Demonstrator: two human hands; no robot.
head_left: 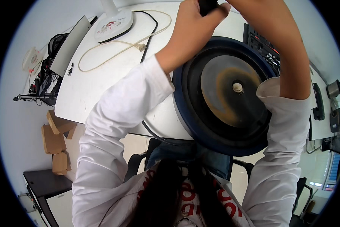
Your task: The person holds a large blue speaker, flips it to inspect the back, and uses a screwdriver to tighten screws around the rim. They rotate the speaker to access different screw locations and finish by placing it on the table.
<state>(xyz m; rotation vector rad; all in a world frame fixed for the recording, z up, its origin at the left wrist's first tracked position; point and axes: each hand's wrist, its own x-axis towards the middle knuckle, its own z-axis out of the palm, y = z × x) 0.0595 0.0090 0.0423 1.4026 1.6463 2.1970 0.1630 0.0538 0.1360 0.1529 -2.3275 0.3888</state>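
Both my arms reach forward to the top edge of the head view. My left hand is closed, its fingers and thumb wrapped round a black handle-like piece, most of which lies beyond the frame. Of my right hand, only the part by the wrist shows; its fingers are cut off. Under my forearms is a round machine with a dark blue rim and a black basin. Inside it lies a flat grey disc with a brown ring-shaped stain. A pale knob sits at the disc's centre.
The machine stands at the front edge of a white table. A pale cord with a plug and a white stand base lie at the far left. Right of the machine is a black case of small parts. Cardboard boxes are on the floor.
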